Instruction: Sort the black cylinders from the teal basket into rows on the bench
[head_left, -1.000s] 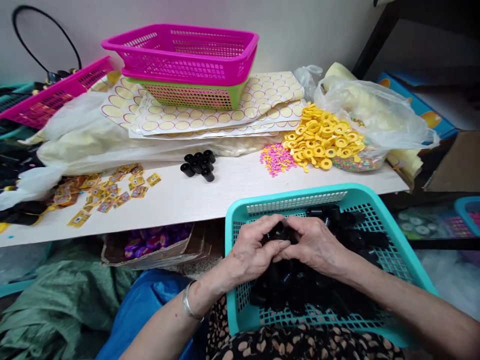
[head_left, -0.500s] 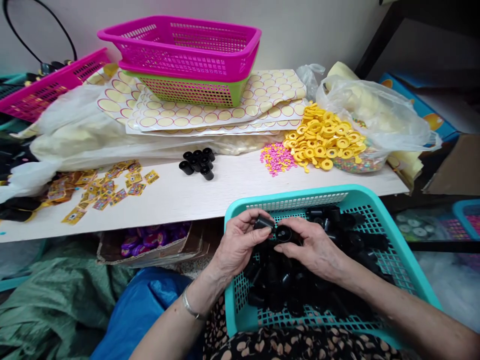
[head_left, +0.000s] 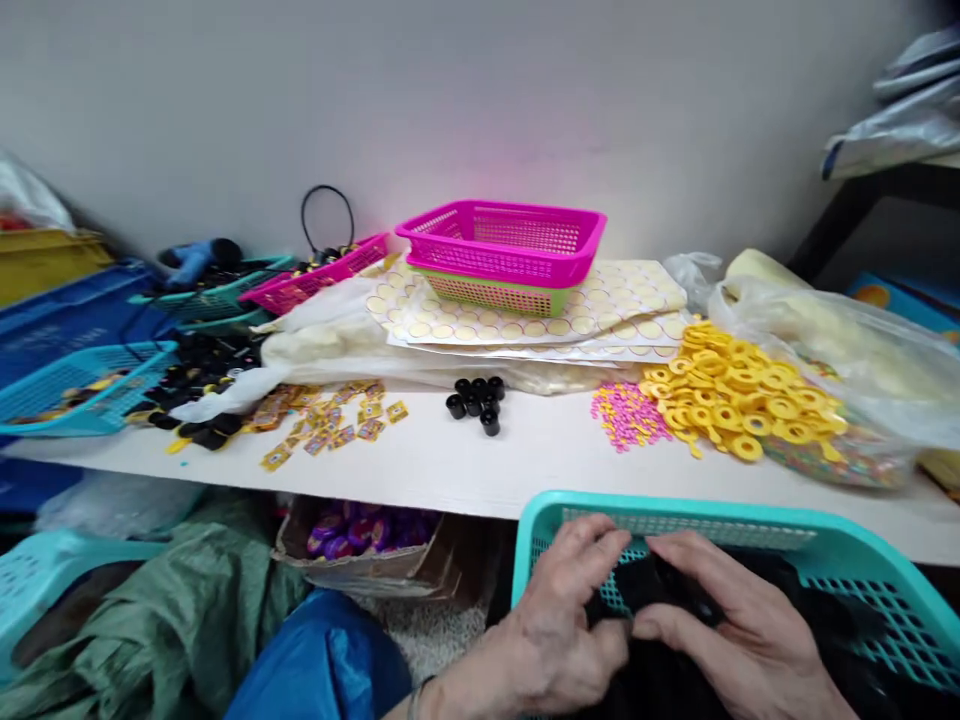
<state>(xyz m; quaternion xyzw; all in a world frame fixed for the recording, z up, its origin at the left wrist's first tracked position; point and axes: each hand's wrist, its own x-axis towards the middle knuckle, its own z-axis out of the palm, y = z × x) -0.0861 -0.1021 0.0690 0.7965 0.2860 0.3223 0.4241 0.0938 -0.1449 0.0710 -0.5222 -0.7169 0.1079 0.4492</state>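
Note:
Over the turquoise basket (head_left: 645, 505), my left hand (head_left: 562, 620) has its fingers curled around a short black plastic cylinder (head_left: 636, 582). My right hand (head_left: 750, 625) pinches another black plastic piece (head_left: 686, 592) between thumb and fingers, close against the first. Motion blur and the fingers hide much of both pieces. Many similar black pieces (head_left: 847, 615) lie loose in the basket beneath my hands. A small cluster of black cylinders (head_left: 474, 400) stands on the white tabletop (head_left: 450, 460) beyond the basket.
Yellow ring-shaped parts (head_left: 742, 390) and tiny pink and yellow bits (head_left: 628, 415) lie in piles at right. Small printed cards (head_left: 330, 420) are scattered left. A pink basket (head_left: 495, 250) sits stacked on a green one. Below the table, a carton (head_left: 352, 565) holds purple items.
The head view has tilted up and turned left, so my hands and the basket appear lower and further right. Both hands stay close together at the black pieces.

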